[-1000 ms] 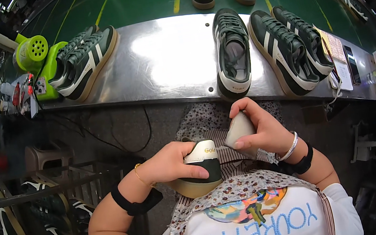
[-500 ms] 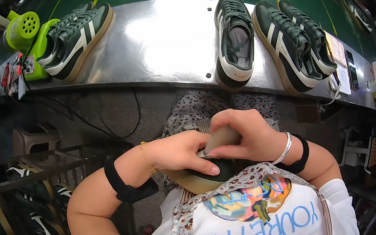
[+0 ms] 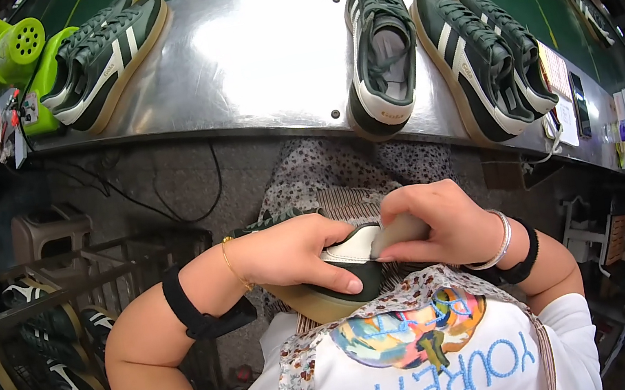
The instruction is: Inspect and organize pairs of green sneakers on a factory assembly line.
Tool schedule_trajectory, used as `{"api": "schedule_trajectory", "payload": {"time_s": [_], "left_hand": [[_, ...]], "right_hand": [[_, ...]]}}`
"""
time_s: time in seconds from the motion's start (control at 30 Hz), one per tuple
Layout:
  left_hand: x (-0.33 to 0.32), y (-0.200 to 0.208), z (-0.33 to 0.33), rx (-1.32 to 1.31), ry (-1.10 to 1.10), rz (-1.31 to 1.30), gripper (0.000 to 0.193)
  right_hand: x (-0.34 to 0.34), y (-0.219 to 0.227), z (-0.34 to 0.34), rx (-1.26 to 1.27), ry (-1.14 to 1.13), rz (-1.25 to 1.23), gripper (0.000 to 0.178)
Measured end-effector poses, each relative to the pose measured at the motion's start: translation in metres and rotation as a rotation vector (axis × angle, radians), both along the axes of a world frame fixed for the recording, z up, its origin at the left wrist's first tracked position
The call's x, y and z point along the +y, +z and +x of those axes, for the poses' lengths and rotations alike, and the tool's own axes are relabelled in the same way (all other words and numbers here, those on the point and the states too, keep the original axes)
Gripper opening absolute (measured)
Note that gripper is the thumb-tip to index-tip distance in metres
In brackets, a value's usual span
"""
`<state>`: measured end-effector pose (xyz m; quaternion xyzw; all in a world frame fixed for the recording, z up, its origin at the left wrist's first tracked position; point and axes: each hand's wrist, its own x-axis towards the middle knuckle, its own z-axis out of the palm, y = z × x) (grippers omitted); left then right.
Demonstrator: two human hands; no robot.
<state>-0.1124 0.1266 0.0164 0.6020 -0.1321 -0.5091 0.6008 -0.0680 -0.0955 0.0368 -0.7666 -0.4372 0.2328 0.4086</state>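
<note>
A dark green sneaker [image 3: 355, 246] with a white heel patch and tan sole lies in my lap. My left hand [image 3: 298, 255] is closed around its heel end, the thumb pressed on the dark part beside the white patch. Between the thumb and bent fingers of my right hand [image 3: 443, 224] is a rounded grey-beige pad [image 3: 404, 231]; I cannot tell its material. The pad's tip meets the edge of the white patch. My left hand and forearm cover most of the shoe.
Ahead is a shiny metal table edge [image 3: 225, 69] bearing a single sneaker [image 3: 382, 59], a pair of sneakers [image 3: 472, 61] and another pair [image 3: 110, 59] by a lime-green device [image 3: 30, 64]. A metal rack [image 3: 25, 302] of shoes stands left. A phone [image 3: 581, 104] lies right.
My right hand and the pad have moved slightly right, uncovering more of the white heel patch. The whole view has shifted a little. Both hands keep their hold.
</note>
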Motion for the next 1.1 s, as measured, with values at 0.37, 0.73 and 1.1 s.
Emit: {"api": "schedule_trajectory", "payload": {"time_s": [0.37,0.73,1.1], "left_hand": [[-0.006,0.010,0.013,0.000,-0.081,0.104,0.037],[-0.011,0.008,0.007,0.044,0.071,0.039,0.036],[-0.012,-0.002,0.003,0.063,0.170,-0.100,0.038]], "right_hand": [[0.009,0.006,0.000,-0.023,-0.029,0.025,0.031],[0.022,0.016,0.000,-0.075,-0.061,-0.068,0.035],[0.039,0.015,-0.003,-0.185,-0.033,-0.040,0.031]]}}
